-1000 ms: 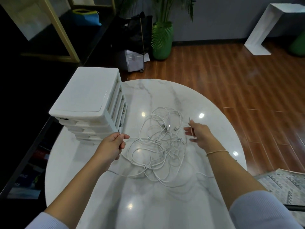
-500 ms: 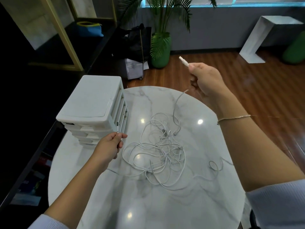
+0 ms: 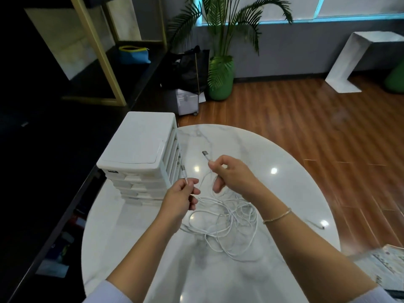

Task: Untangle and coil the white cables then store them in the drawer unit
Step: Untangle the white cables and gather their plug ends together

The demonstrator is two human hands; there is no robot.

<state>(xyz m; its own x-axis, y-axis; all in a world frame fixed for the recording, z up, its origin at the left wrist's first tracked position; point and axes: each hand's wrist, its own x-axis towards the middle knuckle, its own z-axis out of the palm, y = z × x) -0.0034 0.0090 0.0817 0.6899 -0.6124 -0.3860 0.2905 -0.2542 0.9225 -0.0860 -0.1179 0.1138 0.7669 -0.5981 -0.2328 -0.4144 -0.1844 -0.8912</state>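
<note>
Leftmost, the drawer unit point(image 3: 140, 149) stands just beyond and left of the left hand point(image 3: 179, 200), which pinches a cable end point(image 3: 183, 171) that points up. Beside it, the right hand point(image 3: 231, 176) pinches another plug point(image 3: 205, 154), its lower fingers loosely curled. The cables point(image 3: 225, 224) lie tangled on the table point(image 3: 284, 193) below and between both hands.

One round marble worktop point(image 3: 284, 193) carries one white drawer unit point(image 3: 140, 149) and one tangle of white cables point(image 3: 227, 217), strand count unclear. Two hands, left hand point(image 3: 179, 200) and right hand point(image 3: 234, 176), each pinch one cable end right of the drawer unit. Beyond it stands one potted palm point(image 3: 220, 77).
</note>
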